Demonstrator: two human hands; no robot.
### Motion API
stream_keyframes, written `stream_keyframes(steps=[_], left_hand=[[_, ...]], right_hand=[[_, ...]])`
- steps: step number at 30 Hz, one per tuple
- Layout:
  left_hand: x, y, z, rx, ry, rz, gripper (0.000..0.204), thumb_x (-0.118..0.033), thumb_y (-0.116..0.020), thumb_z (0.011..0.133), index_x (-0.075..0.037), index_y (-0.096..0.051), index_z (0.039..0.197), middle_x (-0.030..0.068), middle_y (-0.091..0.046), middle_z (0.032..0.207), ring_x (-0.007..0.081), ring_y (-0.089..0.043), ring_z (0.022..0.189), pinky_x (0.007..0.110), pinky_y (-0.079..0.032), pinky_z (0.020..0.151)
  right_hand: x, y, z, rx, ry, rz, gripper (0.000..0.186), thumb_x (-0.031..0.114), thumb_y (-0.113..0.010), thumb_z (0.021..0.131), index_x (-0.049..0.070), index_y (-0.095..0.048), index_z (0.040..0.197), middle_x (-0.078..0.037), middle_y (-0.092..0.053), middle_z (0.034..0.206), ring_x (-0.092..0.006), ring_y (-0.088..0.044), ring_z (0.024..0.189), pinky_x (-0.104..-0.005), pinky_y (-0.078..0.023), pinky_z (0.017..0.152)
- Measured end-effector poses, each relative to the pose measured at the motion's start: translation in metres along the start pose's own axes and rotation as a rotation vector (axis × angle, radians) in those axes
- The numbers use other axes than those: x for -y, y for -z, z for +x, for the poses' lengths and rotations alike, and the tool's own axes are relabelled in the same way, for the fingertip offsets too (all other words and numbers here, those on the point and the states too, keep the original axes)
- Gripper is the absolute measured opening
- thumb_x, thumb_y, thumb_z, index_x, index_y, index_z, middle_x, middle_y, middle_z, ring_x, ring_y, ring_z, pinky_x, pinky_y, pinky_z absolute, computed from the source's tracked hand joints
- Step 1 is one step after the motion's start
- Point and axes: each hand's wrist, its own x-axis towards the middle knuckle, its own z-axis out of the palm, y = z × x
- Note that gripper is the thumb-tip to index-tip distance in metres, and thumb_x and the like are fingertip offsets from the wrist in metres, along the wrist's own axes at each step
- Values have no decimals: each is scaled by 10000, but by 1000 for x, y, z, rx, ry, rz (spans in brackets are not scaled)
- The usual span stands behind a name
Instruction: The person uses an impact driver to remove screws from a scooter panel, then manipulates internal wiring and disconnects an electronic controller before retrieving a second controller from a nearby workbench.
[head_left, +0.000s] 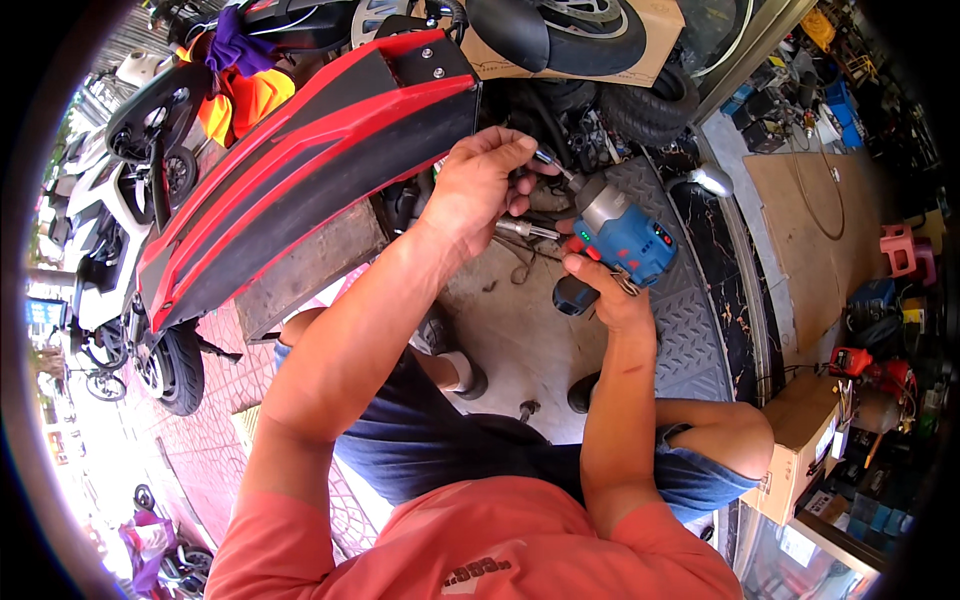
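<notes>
A blue and grey cordless impact driver [625,240] is in my right hand [615,298], whose fingers wrap round its handle. Its black battery [575,296] shows below my thumb. The driver's nose slants up and left toward my left hand [478,183]. Between the thumb and fingers of that hand is a slim metal driver bit [546,158], right by the nose; I cannot tell whether it sits in the chuck. Left of my left hand lies a long red and black panel [330,165], with two bolts at its upper end.
The panel rests over a worn flat board [315,262]. A wheel [595,35] lies on cardboard at the top, with loose tyres [655,105] beside it. Parked motorbikes stand left. A grey tread-plate ramp [690,335] lies right, near a cardboard box [800,450].
</notes>
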Motion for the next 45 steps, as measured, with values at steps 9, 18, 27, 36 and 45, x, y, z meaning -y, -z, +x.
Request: stream_keyframes(steps=[9,18,27,36,45], left_hand=[[49,6,20,-120,306,91,113,-158,-572,1029,-52,-608,1045,131,-726,921,124,-543,644,300,-428,546],[296,159,79,-168,1029,583,207,-163,-573,1008,-28,-714,937,120,-714,759,161,-514,475,341,-348,381],[405,306,109,-298,854,1275,280,-249,-628,988,-5,-757,1033,76,-800,928,235,-787,789,371,-633,673],[350,254,117,-755,652,896,303,-262,-592,977,-8,-756,956,170,-769,851,273,-758,666,422,-628,587],[396,250,81,-569,823,877,331,-216,-500,994,-19,-759,932,165,-764,834,299,-753,669,425,-615,576]], right_hand=[[10,37,0,74,-24,313,537,193,-757,838,-94,-576,1254,-114,-645,825,-230,-611,798,-363,-484,778],[102,56,-102,-260,-118,-21,569,219,-789,811,-73,-582,1254,-106,-596,832,-200,-552,752,-339,-453,737],[62,63,-115,-416,-294,16,525,136,-757,790,-85,-604,1242,-144,-663,842,-226,-635,794,-349,-512,777],[64,73,-96,-453,-311,-86,514,113,-778,806,-90,-599,1243,-131,-665,834,-223,-660,768,-347,-543,721],[59,82,-87,-461,-232,-114,468,105,-777,799,-79,-634,1205,-125,-664,863,-191,-622,755,-320,-491,723]])
